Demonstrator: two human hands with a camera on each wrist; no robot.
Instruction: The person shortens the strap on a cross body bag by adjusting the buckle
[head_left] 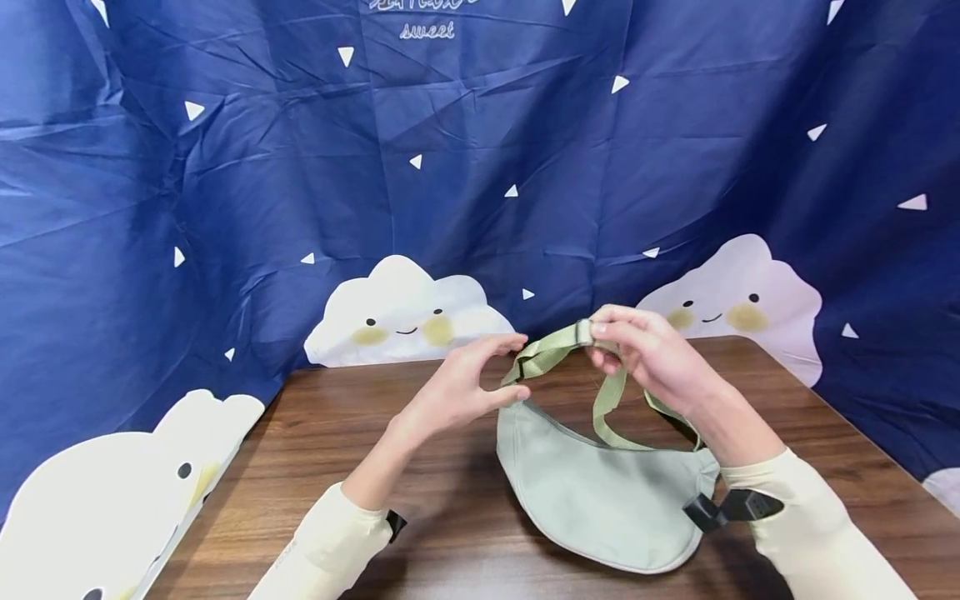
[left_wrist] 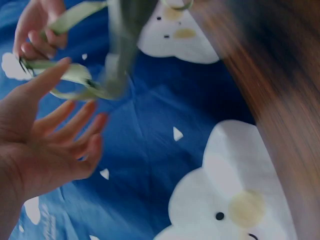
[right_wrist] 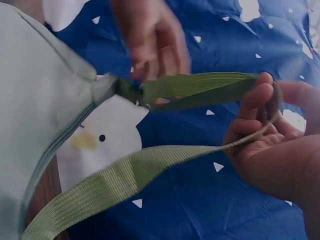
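A pale grey-green crescent-shaped bag (head_left: 607, 500) hangs or stands tilted over the table, its lower edge curved. My right hand (head_left: 652, 354) pinches its light green webbing strap (head_left: 615, 400) beside a dark strap slider (head_left: 582, 332). The strap stretches from there to the bag's left corner and loops down behind my right hand. At that corner my left hand (head_left: 461, 385) has thumb and fingers spread apart around the strap end. In the left wrist view, the fingers of my left hand (left_wrist: 55, 145) look loose and hold nothing. The bag's zipper (right_wrist: 60, 137) shows along its upper edge in the right wrist view.
The brown wooden table (head_left: 337, 467) lies beneath both hands. Behind it hangs a dark blue cloth (head_left: 465, 208) with white triangles and smiling clouds, also draping at the left side. A black wrist device (head_left: 731, 508) sits close to the bag's right end.
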